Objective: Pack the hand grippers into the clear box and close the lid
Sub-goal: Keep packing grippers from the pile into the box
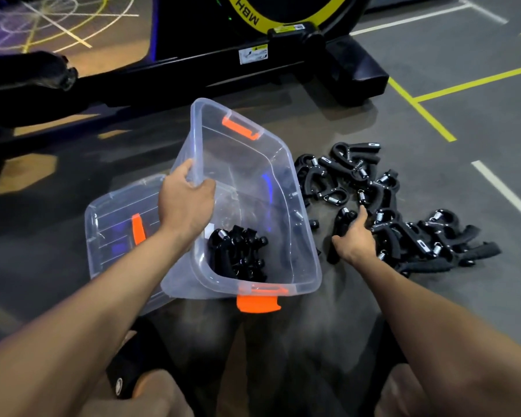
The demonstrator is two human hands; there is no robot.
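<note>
Floor of dark grey, lined with yellow and white tape, carries everything, with a black exercise machine behind. The left hand clenches the clear box rim, tilting it; several grippers lie inside. The lid lies beside it. The right hand grasps one hand gripper beside the pile.

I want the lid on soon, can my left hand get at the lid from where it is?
Probably yes: the left hand grips the clear box rim, and the lid lies uncovered just beside it on the floor.
</note>
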